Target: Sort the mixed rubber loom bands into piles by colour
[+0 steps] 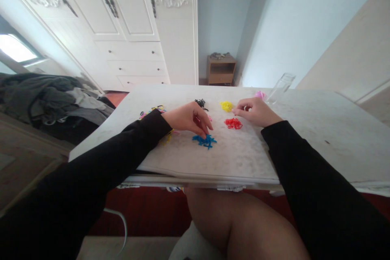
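My left hand (pixel 195 120) reaches down with thumb and fingers pinched at the top of a small heap of blue band-like pieces (pixel 204 142). Whether a piece sits between those fingertips is too small to tell. My right hand (pixel 254 111) is held in a pinch beside a yellow heap (pixel 226 106), just above a red heap (pixel 233 123); what its fingertips hold, if anything, I cannot make out. A mixed-colour heap (pixel 152 110) is partly hidden behind my left wrist. Black pieces (pixel 200 102) lie beyond my left hand, and a few pink ones (pixel 210 118) show by its fingers.
A clear glass container (pixel 280 87) stands or leans beyond my right hand, with a bright pink heap (pixel 260 95) beside it. The white table (pixel 231 162) ends close to my legs. Dark clothes (pixel 45 97) are piled at left; a wardrobe (pixel 131 20) and wooden cabinet (pixel 222 71) stand behind.
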Motion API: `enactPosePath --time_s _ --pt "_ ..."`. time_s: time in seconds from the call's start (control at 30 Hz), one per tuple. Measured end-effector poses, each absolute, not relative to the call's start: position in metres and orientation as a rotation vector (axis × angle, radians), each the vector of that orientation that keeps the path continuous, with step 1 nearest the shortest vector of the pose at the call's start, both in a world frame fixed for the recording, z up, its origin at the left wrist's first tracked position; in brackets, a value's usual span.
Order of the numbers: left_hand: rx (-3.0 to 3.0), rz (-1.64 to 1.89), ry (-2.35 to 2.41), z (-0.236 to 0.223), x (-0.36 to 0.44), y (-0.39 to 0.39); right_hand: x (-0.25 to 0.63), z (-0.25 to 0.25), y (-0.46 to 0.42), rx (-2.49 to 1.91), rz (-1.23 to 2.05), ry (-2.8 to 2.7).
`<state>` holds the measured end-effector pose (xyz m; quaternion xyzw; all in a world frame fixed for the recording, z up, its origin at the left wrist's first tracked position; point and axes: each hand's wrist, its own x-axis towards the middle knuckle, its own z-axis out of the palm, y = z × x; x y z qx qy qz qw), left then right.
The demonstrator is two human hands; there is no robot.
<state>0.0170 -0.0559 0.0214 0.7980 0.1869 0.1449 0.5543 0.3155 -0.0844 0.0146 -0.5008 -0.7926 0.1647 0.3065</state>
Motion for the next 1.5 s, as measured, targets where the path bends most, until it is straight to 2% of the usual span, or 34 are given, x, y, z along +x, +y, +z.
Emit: enactPosePath --time_s 0.43,0.57,0.73,0.83,1.13,1.5 --pt "2.096 0.375 0.371 0.025 0.018 -0.053 0.316 0.014 -0.083 -1.339 0.430 -2.104" --pt "2.110 0.608 0.501 0.021 0.020 -0.051 0.317 0.013 -0.083 -1.339 0.430 -2.099" --pt "1.983 1.164 0.779 0.015 0.020 -0.034 0.317 0.013 -0.083 -1.350 0.440 -2.093" --pt "1.902 1.317 0.871 0.011 0.016 -0.022 0.317 0.013 -0.084 -1.360 0.435 -2.092" --pt "1.814 1.237 1.047 0.002 0.011 -0.012 0.313 0.015 -0.085 -1.359 0.417 -2.108" --pt "2.094 1.149 1.135 0.004 0.004 0.004 0.314 0.014 -0.085 -1.349 0.430 -2.107"
